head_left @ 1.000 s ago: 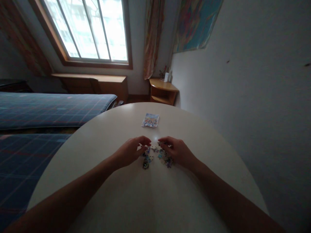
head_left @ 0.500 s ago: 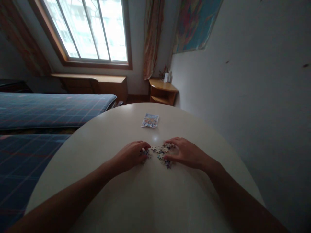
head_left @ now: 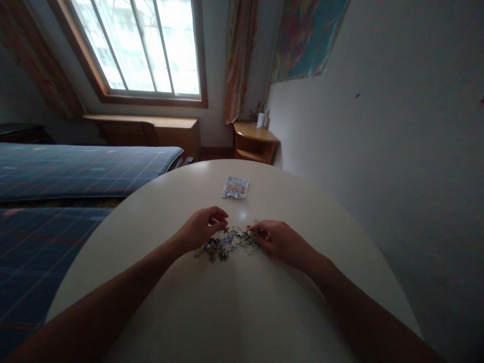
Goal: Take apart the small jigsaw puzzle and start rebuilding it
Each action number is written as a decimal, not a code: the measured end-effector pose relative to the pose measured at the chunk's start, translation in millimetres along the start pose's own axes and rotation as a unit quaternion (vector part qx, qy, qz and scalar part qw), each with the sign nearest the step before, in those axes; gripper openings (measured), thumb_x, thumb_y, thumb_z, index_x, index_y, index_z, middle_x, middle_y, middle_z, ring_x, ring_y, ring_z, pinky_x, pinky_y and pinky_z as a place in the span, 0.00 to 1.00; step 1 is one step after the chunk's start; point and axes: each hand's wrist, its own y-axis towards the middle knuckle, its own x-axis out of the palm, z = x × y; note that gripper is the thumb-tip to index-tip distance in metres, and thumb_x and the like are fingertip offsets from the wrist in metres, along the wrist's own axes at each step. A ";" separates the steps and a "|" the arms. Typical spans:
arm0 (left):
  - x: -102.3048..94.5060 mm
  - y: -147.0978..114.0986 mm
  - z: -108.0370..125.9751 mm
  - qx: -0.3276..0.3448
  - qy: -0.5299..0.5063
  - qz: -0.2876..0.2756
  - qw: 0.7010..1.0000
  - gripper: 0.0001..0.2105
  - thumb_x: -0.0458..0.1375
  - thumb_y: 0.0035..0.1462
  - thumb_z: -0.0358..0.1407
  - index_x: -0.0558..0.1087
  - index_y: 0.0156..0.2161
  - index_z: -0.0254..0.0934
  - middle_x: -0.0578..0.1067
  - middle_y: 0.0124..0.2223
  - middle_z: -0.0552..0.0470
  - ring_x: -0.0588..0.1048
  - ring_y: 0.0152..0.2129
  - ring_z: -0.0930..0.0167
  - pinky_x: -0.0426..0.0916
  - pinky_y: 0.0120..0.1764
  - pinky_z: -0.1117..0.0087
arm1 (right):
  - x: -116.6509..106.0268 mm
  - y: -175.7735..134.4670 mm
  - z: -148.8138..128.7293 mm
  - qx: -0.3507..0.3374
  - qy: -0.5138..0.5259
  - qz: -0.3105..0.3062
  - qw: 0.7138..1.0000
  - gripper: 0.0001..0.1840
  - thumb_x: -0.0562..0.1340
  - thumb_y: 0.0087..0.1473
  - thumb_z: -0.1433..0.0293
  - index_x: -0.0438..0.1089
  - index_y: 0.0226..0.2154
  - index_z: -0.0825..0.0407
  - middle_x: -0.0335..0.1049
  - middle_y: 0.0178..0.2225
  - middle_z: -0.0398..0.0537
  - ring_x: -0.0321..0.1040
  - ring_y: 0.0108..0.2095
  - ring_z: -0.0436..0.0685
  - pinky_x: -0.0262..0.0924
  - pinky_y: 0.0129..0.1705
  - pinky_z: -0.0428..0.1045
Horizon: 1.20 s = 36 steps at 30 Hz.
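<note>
A loose heap of small jigsaw puzzle pieces (head_left: 221, 247) lies on the white round table (head_left: 242, 312), some dark or bluish, some pale. My left hand (head_left: 202, 229) is at the heap's upper left, fingers curled and a gap between them and the thumb. One piece shows right by that thumb tip; I see no firm grip on it. At the heap's right edge is my right hand (head_left: 280, 239), its bent fingers apart and the fingertips among the pieces. Beyond both hands lies a small flat picture packet (head_left: 235, 187), untouched.
A bed with a blue plaid mattress (head_left: 75, 171) stands left of the table. The wall (head_left: 378, 166) runs along the right side. Past the far table edge are a wooden corner shelf (head_left: 255, 132) and a long desk (head_left: 170, 122) under the window.
The pieces lie spread further left, toward my left hand. That hand has lifted slightly up and left off them; my right hand has shifted a little left and its fingers are more bent.
</note>
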 end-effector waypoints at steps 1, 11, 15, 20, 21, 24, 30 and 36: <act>-1.4 -0.4 1.0 -0.003 0.001 -0.002 1.000 0.11 0.57 0.55 0.37 0.71 0.43 0.35 0.79 0.37 0.47 0.79 0.33 0.67 0.72 0.37 0.67 | -1.1 -0.1 1.3 0.005 0.014 0.005 1.000 0.11 0.61 0.59 0.69 0.76 0.43 0.50 0.78 0.39 0.49 0.74 0.36 0.55 0.66 0.39 0.49; 8.9 -17.0 5.1 0.058 0.259 -0.047 0.963 0.18 0.63 0.53 0.43 0.75 0.48 0.39 0.75 0.48 0.44 0.72 0.46 0.58 0.65 0.50 0.59 | -1.7 -1.4 2.4 -0.046 -0.071 0.029 0.996 0.19 0.66 0.55 0.60 0.75 0.47 0.50 0.73 0.50 0.55 0.68 0.50 0.63 0.61 0.54 0.58; 15.5 -18.8 5.4 0.044 0.277 -0.040 0.959 0.12 0.61 0.55 0.40 0.76 0.43 0.38 0.74 0.46 0.44 0.71 0.46 0.57 0.65 0.51 0.58 | 6.4 -2.3 -0.2 -0.064 -0.078 0.009 0.995 0.23 0.67 0.53 0.59 0.73 0.50 0.51 0.70 0.54 0.57 0.64 0.54 0.64 0.59 0.57 0.60; 14.3 -17.6 4.7 0.045 0.244 -0.052 0.967 0.10 0.62 0.54 0.38 0.75 0.41 0.37 0.75 0.44 0.45 0.70 0.45 0.58 0.64 0.50 0.58 | 5.8 -3.0 -1.9 -0.068 -0.077 -0.011 0.995 0.24 0.67 0.54 0.60 0.71 0.52 0.51 0.70 0.53 0.57 0.64 0.54 0.64 0.59 0.58 0.59; 14.2 -17.4 4.9 0.047 0.237 -0.052 0.969 0.10 0.62 0.54 0.38 0.74 0.40 0.37 0.75 0.44 0.45 0.70 0.45 0.58 0.65 0.50 0.58 | 5.3 -3.0 -1.5 -0.068 -0.074 -0.012 0.995 0.25 0.67 0.54 0.59 0.71 0.52 0.52 0.70 0.53 0.56 0.64 0.54 0.64 0.59 0.58 0.59; 15.3 -17.2 7.6 0.045 0.212 -0.047 0.975 0.08 0.62 0.52 0.35 0.74 0.39 0.39 0.77 0.40 0.46 0.71 0.44 0.58 0.66 0.48 0.60 | 4.6 -2.7 -0.4 -0.071 -0.061 -0.013 0.996 0.26 0.68 0.53 0.59 0.70 0.53 0.51 0.71 0.53 0.56 0.64 0.54 0.63 0.60 0.57 0.59; 18.4 -16.7 16.6 0.036 0.190 -0.036 0.980 0.07 0.61 0.51 0.33 0.74 0.38 0.40 0.78 0.38 0.48 0.74 0.41 0.60 0.67 0.45 0.62 | 4.2 -1.6 -3.7 -0.088 -0.044 -0.024 0.995 0.23 0.67 0.54 0.63 0.70 0.53 0.50 0.72 0.52 0.55 0.65 0.54 0.62 0.59 0.57 0.59; 18.6 -14.9 21.1 0.052 0.182 -0.018 0.982 0.05 0.57 0.56 0.32 0.75 0.36 0.39 0.79 0.38 0.49 0.75 0.39 0.63 0.66 0.45 0.63 | 6.3 -7.9 6.2 -0.033 -0.085 -0.053 0.994 0.44 0.65 0.50 0.47 0.59 0.63 0.51 0.53 0.66 0.62 0.48 0.66 0.70 0.48 0.65 0.65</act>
